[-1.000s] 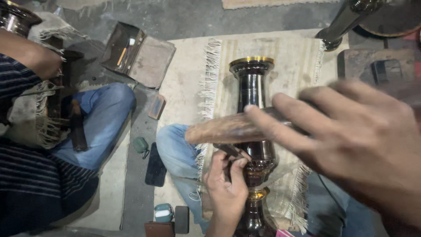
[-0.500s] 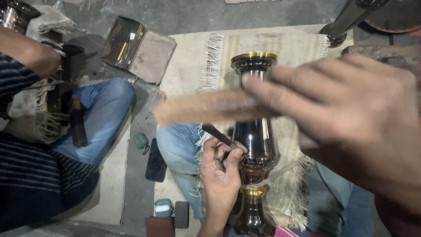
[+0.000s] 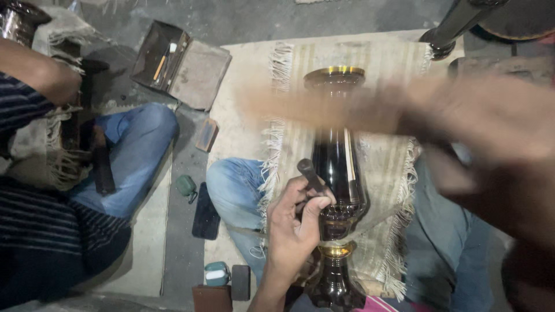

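A tall dark glossy vase (image 3: 337,167) with gold bands lies across my lap on a fringed beige cloth (image 3: 381,190). My left hand (image 3: 295,228) grips a thin dark metal punch (image 3: 310,175) with its tip against the vase's lower body. My right hand (image 3: 480,144) is raised and blurred, shut on a wooden stick (image 3: 324,110) that sweeps across above the vase's neck.
Another person in a striped top and blue jeans (image 3: 124,153) sits at the left. An open metal box (image 3: 167,60) with tools lies beyond, a dark phone (image 3: 205,211) and small cases (image 3: 217,274) on the floor. A dark vase base (image 3: 451,29) stands top right.
The wooden stick has swung up and away from the punch and is now motion-blurred. The left hand stays on the punch against the vase, and the view has shifted slightly.
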Tool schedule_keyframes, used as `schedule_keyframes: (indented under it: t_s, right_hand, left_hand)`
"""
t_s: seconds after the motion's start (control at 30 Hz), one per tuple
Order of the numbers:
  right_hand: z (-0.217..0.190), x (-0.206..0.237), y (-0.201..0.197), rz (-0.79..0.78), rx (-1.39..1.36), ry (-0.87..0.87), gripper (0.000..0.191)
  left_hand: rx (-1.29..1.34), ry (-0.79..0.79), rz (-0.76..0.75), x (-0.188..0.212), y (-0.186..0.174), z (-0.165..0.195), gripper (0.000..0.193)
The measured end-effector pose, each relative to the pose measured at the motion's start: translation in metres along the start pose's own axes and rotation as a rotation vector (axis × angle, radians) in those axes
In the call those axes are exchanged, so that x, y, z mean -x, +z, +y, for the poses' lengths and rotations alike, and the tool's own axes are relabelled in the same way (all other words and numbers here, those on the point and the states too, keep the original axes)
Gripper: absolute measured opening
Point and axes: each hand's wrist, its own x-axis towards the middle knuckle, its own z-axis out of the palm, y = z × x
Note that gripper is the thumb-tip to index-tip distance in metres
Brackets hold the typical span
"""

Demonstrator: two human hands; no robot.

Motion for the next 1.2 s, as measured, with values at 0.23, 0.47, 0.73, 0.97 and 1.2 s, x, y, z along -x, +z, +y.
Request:
schedule_keyframes:
  t_s: [0.23,0.47,0.73,0.97,1.2]
  right_hand:
    - [0.011,0.060,0.021,0.006,-0.128,0.296,0.067]
    - [0.015,0.101,0.033,0.080,-0.483,0.585,0.069]
    - [0.014,0.111,0.046,0.130,-0.492,0.618,0.069]
    - [0.005,0.090,0.036,0.089,-0.413,0.434,0.070]
    - [0.013,0.070,0.020,0.069,-0.245,0.207,0.071]
  left_hand:
    - [0.104,-0.012,-0.219,-0.026,-0.020,0.004,0.029]
    - [-0.203,0.240,-0.586,-0.063,-0.045,0.012,0.033]
    - [-0.230,0.357,-0.692,-0.076,-0.045,0.013,0.032]
    - [-0.234,0.309,-0.644,-0.068,-0.046,0.007,0.029]
    - [0.038,0.025,-0.364,-0.033,-0.035,-0.004,0.025]
